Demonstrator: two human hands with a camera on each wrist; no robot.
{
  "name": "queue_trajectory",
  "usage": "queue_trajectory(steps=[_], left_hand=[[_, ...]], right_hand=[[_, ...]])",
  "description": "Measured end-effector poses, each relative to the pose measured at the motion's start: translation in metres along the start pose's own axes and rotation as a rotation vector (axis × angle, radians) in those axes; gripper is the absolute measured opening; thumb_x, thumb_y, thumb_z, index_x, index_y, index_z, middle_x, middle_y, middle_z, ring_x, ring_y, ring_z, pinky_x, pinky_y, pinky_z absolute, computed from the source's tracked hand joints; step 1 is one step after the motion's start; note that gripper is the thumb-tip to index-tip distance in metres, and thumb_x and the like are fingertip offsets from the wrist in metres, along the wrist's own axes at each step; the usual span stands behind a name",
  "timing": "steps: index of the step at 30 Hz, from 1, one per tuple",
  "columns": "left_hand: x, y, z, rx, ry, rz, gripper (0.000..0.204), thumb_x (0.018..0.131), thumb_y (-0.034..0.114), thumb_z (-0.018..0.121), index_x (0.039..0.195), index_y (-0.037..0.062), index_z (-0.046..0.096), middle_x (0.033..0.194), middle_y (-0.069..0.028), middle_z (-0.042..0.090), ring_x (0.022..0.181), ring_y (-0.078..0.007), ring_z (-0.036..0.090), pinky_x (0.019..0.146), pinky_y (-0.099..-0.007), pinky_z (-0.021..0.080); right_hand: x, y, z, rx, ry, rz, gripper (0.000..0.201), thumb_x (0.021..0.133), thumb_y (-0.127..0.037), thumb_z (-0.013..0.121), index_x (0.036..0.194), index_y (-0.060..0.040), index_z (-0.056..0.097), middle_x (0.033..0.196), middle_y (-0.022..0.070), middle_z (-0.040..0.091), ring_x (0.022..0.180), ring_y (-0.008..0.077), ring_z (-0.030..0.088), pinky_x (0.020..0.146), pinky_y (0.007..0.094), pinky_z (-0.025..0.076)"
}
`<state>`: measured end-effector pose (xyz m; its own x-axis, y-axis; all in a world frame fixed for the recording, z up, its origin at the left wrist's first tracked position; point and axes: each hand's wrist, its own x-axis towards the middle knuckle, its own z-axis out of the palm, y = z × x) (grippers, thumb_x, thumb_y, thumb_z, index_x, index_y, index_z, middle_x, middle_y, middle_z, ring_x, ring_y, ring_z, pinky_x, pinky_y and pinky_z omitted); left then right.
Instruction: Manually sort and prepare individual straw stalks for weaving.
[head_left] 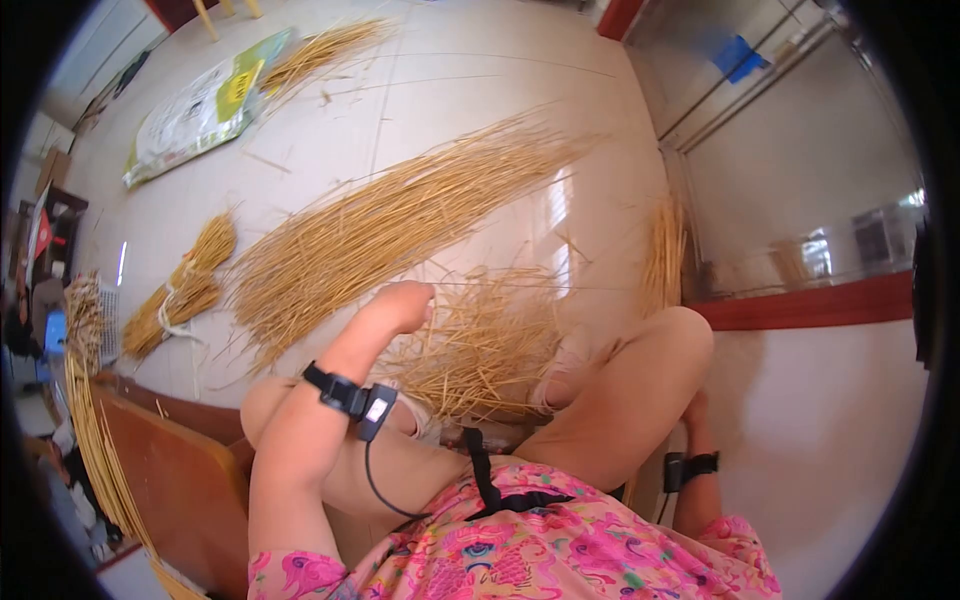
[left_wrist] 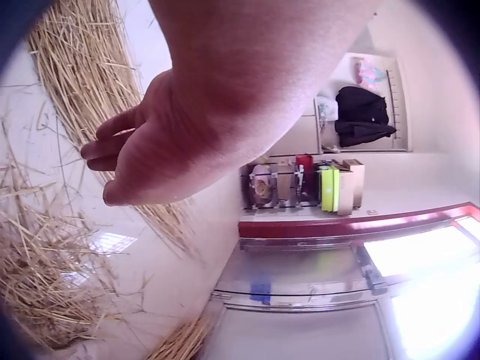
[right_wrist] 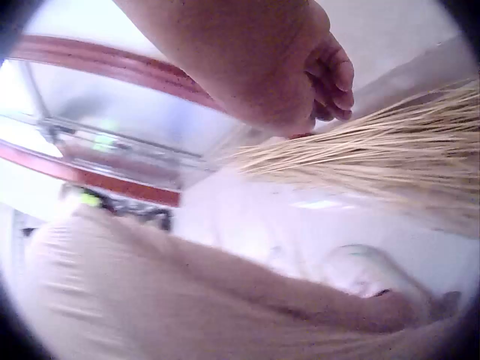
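My left hand (head_left: 402,306) is held over the floor between a long spread of straw stalks (head_left: 400,220) and a loose heap of broken straw (head_left: 475,345). In the left wrist view its fingers (left_wrist: 112,146) are loosely bent and nothing shows in them. My right hand (right_wrist: 304,86) hangs beside the right leg, close over a bundle of straw (right_wrist: 375,146) lying along the wall side. Its fingers curl loosely, with no stalk seen between them. From the head view the right hand is mostly hidden behind the knee.
A tied straw bundle (head_left: 180,290) lies at the left, and a printed sack (head_left: 210,115) with straw sticking out is farther back. A brown wooden board (head_left: 175,480) stands by the left leg. A glass-panelled door (head_left: 800,170) with a red sill borders the right.
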<state>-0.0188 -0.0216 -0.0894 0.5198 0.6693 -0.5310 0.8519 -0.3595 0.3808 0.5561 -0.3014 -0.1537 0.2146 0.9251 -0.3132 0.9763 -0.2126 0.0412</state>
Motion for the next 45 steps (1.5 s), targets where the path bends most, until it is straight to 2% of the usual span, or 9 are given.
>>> queue_trajectory(steps=[1, 2, 3, 4, 8, 16, 22, 28, 45], left_hand=[[0.003, -0.001, 0.006, 0.021, -0.035, -0.008, 0.030, 0.084, 0.022, 0.056, 0.106, 0.0025, 0.059, 0.100, -0.0209, 0.062, 0.095, -0.0369, 0.058, 0.080, -0.0442, 0.047], [0.008, -0.003, 0.016, 0.031, -0.079, -0.026, 0.029, 0.083, 0.022, 0.056, 0.105, 0.0025, 0.060, 0.099, -0.0205, 0.063, 0.095, -0.0366, 0.059, 0.080, -0.0440, 0.047], [0.014, -0.007, 0.027, 0.042, -0.123, -0.043, 0.029, 0.083, 0.022, 0.055, 0.103, 0.0025, 0.060, 0.099, -0.0202, 0.063, 0.095, -0.0363, 0.059, 0.080, -0.0438, 0.047], [0.018, -0.012, 0.039, 0.054, -0.170, -0.059, 0.028, 0.083, 0.022, 0.055, 0.102, 0.0026, 0.061, 0.099, -0.0198, 0.063, 0.095, -0.0360, 0.059, 0.080, -0.0436, 0.047], [0.027, -0.031, 0.074, 0.095, -0.304, -0.099, 0.026, 0.081, 0.020, 0.055, 0.099, 0.0029, 0.064, 0.099, -0.0191, 0.064, 0.095, -0.0350, 0.060, 0.081, -0.0429, 0.047], [0.047, -0.098, 0.113, -0.146, -0.105, -0.307, 0.026, 0.082, 0.017, 0.052, 0.102, 0.0049, 0.064, 0.102, -0.0199, 0.063, 0.096, -0.0345, 0.060, 0.082, -0.0415, 0.048], [0.044, -0.112, 0.129, -0.120, 0.291, -0.452, 0.021, 0.082, 0.015, 0.054, 0.100, 0.0093, 0.063, 0.099, -0.0163, 0.061, 0.100, -0.0313, 0.056, 0.084, -0.0413, 0.046], [0.096, -0.126, 0.111, -0.317, 0.703, -0.584, 0.011, 0.080, 0.013, 0.055, 0.088, 0.0063, 0.060, 0.101, -0.0133, 0.057, 0.098, -0.0315, 0.054, 0.080, -0.0423, 0.046], [0.142, -0.157, 0.118, -0.113, 0.768, -0.498, 0.009, 0.078, 0.010, 0.057, 0.085, 0.0048, 0.059, 0.094, -0.0137, 0.056, 0.093, -0.0314, 0.056, 0.076, -0.0420, 0.047]], right_hand=[[0.029, 0.023, -0.007, -0.124, -0.009, 0.168, 0.041, 0.083, -0.037, 0.054, 0.096, 0.0000, 0.065, 0.091, 0.0207, 0.065, 0.081, 0.0353, 0.063, 0.068, 0.0440, 0.049], [0.045, 0.004, -0.059, 0.276, 0.252, 0.190, 0.034, 0.086, -0.030, 0.055, 0.092, 0.0032, 0.062, 0.081, 0.0188, 0.065, 0.070, 0.0297, 0.063, 0.061, 0.0402, 0.048], [0.053, -0.058, -0.144, 0.529, 0.281, 0.339, 0.025, 0.089, -0.022, 0.054, 0.088, 0.0021, 0.058, 0.070, 0.0127, 0.061, 0.058, 0.0190, 0.057, 0.051, 0.0333, 0.044], [0.054, -0.106, -0.209, 0.742, 0.330, 0.305, 0.021, 0.092, -0.020, 0.050, 0.086, -0.0004, 0.056, 0.065, 0.0055, 0.057, 0.050, 0.0095, 0.048, 0.044, 0.0253, 0.038], [0.068, -0.225, -0.313, 1.021, 0.409, -0.006, 0.019, 0.092, -0.019, 0.051, 0.086, -0.0022, 0.058, 0.064, -0.0016, 0.052, 0.050, 0.0027, 0.042, 0.044, 0.0177, 0.032], [0.135, -0.382, -0.258, 0.750, -0.305, -0.600, 0.021, 0.088, -0.019, 0.057, 0.096, 0.0003, 0.061, 0.077, 0.0113, 0.065, 0.068, 0.0182, 0.061, 0.063, 0.0310, 0.049], [0.151, -0.395, -0.223, 0.347, -0.382, -0.765, 0.024, 0.085, -0.022, 0.057, 0.096, -0.0009, 0.061, 0.083, 0.0180, 0.065, 0.081, 0.0343, 0.062, 0.072, 0.0397, 0.049], [0.154, -0.389, -0.220, 0.219, -0.323, -0.827, 0.024, 0.085, -0.022, 0.056, 0.094, -0.0002, 0.058, 0.082, 0.0179, 0.063, 0.080, 0.0351, 0.061, 0.070, 0.0423, 0.049], [0.155, -0.381, -0.214, 0.098, -0.283, -0.907, 0.022, 0.083, -0.022, 0.058, 0.092, -0.0021, 0.055, 0.084, 0.0153, 0.061, 0.078, 0.0317, 0.062, 0.065, 0.0394, 0.052]])
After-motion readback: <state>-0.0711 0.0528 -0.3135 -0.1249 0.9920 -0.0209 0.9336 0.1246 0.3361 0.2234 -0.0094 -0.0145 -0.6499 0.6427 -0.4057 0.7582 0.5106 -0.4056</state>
